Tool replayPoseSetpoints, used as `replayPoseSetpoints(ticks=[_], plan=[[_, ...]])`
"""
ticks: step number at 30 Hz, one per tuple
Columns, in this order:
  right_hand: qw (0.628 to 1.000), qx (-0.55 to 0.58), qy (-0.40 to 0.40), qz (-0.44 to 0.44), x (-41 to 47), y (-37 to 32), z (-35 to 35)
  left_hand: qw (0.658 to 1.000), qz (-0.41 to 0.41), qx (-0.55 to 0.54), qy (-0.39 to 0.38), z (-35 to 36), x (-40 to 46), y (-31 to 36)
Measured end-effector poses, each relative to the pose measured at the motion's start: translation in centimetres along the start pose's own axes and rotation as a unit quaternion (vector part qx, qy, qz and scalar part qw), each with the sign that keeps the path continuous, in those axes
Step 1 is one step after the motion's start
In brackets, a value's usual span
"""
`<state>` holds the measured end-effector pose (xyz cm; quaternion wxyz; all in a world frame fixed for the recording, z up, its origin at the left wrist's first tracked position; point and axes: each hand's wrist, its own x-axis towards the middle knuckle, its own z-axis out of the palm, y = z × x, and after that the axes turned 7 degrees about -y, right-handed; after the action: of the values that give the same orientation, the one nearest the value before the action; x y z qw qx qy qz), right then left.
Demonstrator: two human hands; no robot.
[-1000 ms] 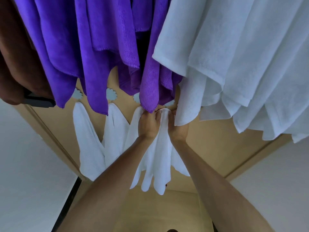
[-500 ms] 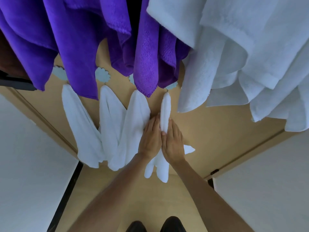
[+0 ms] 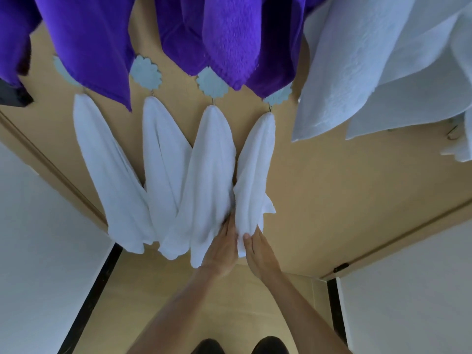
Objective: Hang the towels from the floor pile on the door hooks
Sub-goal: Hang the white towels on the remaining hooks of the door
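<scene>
Four white towels hang in a row at the centre of the frame, each from a pale blue flower-shaped hook on the tan door. They look soft, plain and narrow. The left hand and the right hand lie with straight fingers on the lower end of the rightmost white towel; neither has a grip on it. No writing is readable.

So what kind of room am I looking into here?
Probably a home bathroom or bedroom doorway: a tan wooden door carries flower-shaped hooks hung with small white towels, with purple towels above and white walls either side.
</scene>
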<state>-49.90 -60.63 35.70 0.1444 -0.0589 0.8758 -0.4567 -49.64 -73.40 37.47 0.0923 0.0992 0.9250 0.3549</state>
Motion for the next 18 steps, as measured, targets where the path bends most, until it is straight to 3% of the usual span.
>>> replayPoseSetpoints(ticks=[4, 7, 9, 18], plan=[[0.983, -0.096, -0.078, 0.134, -2.4, 0.8, 0.6, 0.983, -0.105, 0.026, -0.150, 0.4, -1.9, -0.9], [0.939, -0.193, -0.162, 0.234, -4.8, -1.0, -0.4, 0.931, -0.211, 0.067, -0.290, -1.2, -4.7, 0.4], [0.912, -0.230, -0.204, 0.273, -6.7, -3.2, -1.8, 0.905, -0.236, 0.089, -0.342, -3.0, -6.6, 2.6], [0.923, -0.236, -0.195, 0.233, -14.4, -15.0, -8.7, 0.919, -0.195, 0.149, -0.309, -12.7, -11.3, 15.0]])
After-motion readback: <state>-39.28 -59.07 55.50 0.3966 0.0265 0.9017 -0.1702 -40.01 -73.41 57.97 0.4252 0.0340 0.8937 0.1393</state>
